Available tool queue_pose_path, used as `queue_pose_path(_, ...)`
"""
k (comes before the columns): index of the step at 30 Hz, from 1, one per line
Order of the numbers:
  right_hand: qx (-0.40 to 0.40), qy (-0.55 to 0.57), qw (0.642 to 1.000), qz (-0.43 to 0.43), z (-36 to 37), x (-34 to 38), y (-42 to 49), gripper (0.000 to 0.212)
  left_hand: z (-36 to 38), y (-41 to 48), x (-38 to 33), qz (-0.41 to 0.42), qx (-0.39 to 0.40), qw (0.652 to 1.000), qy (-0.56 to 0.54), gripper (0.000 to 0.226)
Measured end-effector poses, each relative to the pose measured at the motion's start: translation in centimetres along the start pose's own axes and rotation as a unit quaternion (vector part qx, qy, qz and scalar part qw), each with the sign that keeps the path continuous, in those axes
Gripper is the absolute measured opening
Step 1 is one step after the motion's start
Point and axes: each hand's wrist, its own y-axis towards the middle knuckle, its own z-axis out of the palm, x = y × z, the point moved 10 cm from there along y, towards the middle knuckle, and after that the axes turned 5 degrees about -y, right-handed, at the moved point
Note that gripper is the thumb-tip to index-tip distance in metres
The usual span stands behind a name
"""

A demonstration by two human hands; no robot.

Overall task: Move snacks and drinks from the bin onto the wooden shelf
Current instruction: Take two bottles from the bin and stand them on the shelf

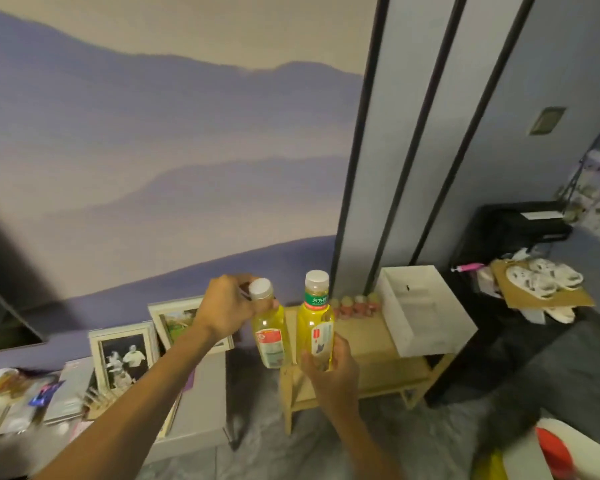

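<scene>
Bottles of clear yellow plastic, white-capped: left hand (pixel 227 308) grips one (pixel 270 336), right hand (pixel 329 370) the other (pixel 315 318), above the wooden shelf (pixel 368 336).

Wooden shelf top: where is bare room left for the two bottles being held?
On the wooden shelf, a bare strip runs between the held bottles and the white box, in front of the small pots along the wall. The right end is crowded by the box. The lower tier looks bare.

Both forearms are bare from elbow to wrist, sleeveless in view. The left hand (pixel 227 308) and right hand (pixel 329 370) wear no gloves, rings or watch.
</scene>
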Motion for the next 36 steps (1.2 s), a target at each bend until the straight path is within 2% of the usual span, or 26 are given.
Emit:
queue_pose_path(5,-0.001,-0.012,0.999,0.031,1.7,-4.1,5.1,0.061,4.4,6.6,1.0,-0.013,0.015,1.0,0.003,0.044)
queue_pose_path(12,-0.014,-0.027,0.997,0.076,6.3,-9.6,13.4,0.059,9.5,16.0,5.8,-0.01,0.026,1.0,0.003,0.03)
queue_pose_path(19,-0.033,-0.015,0.996,0.085,11.8,-17.9,20.6,0.063,17.0,22.8,13.9,-0.048,0.027,0.997,0.051,0.033)
queue_pose_path(25,0.007,-0.014,0.992,0.124,17.7,-29.3,22.7,0.055,22.8,25.1,22.2,-0.065,0.028,0.997,0.031,0.042)
queue_pose_path(28,0.022,-0.001,0.991,0.134,19.9,-33.3,22.4,0.059,24.0,25.1,24.9,-0.053,0.006,0.998,0.029,0.045)
queue_pose_path(32,0.025,-0.019,0.99,0.135,20.7,-34.7,22.0,0.066,24.5,24.7,25.6,-0.027,-0.024,0.999,0.034,0.044)
queue_pose_path(36,0.045,-0.047,0.988,0.142,20.9,-34.7,22.1,0.078,24.8,24.2,25.8,-0.035,-0.035,0.998,0.032,0.05)
